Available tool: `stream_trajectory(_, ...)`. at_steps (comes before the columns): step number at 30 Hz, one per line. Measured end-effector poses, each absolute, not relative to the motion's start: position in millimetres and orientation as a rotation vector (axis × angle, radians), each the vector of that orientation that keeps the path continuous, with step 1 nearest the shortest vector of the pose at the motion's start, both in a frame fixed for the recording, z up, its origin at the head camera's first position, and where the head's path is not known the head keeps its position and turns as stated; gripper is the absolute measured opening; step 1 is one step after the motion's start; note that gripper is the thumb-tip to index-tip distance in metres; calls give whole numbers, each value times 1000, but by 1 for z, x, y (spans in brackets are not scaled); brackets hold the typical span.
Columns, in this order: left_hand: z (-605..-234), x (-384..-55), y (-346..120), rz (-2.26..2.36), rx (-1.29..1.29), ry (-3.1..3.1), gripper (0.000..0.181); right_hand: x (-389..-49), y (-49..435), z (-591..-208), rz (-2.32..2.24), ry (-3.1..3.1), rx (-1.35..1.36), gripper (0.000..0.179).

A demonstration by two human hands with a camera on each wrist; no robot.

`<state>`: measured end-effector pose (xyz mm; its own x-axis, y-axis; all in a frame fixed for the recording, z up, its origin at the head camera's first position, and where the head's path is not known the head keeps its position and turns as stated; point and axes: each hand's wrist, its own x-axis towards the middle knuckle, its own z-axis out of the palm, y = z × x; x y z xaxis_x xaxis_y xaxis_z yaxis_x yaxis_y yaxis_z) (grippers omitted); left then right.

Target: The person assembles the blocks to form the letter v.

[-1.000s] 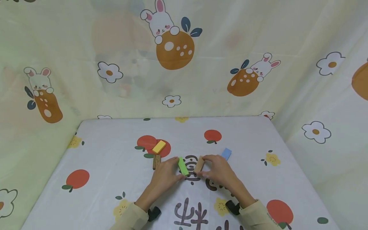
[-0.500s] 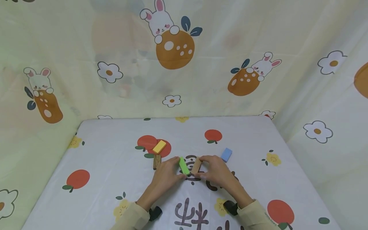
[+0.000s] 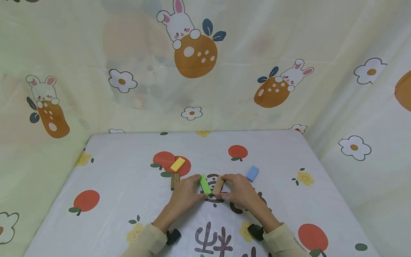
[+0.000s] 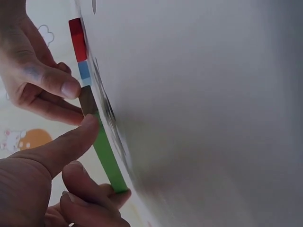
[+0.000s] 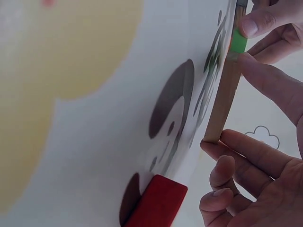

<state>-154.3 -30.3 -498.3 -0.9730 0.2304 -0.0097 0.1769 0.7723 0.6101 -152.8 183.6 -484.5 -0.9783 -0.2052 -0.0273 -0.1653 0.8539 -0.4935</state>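
My left hand (image 3: pixel 184 196) pinches a green block (image 3: pixel 205 185) between thumb and fingertips, one at each end. My right hand (image 3: pixel 240 191) holds a plain light wooden block (image 3: pixel 218 185) the same way. Both blocks lean toward each other in the head view, their near ends close together and their far ends apart, forming a narrow V. Seen from the right wrist, the wooden block (image 5: pixel 222 99) stays low over the cloth, its upper end overlapping the green block (image 5: pixel 238 41). Several fingers of each hand curl beside the blocks.
A yellow block (image 3: pixel 178 164) and a dark brown wooden block (image 3: pixel 174 181) lie left of the hands. To the right is a blue block (image 3: pixel 252 173). A red block (image 5: pixel 158 203) near the right hand is hidden in the head view. Patterned cloth (image 3: pixel 122 200) covers the table.
My right hand has moved slightly left with the wooden block, narrowing the gap to the green block. More of the blue block shows. The left hand has barely shifted.
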Motion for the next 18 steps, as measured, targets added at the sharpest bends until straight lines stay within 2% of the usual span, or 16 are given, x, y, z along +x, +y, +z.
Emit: stream_trajectory(18,-502,-159,-32,914,396,2899,71,-158,185,-490,-781,2902,-275,67)
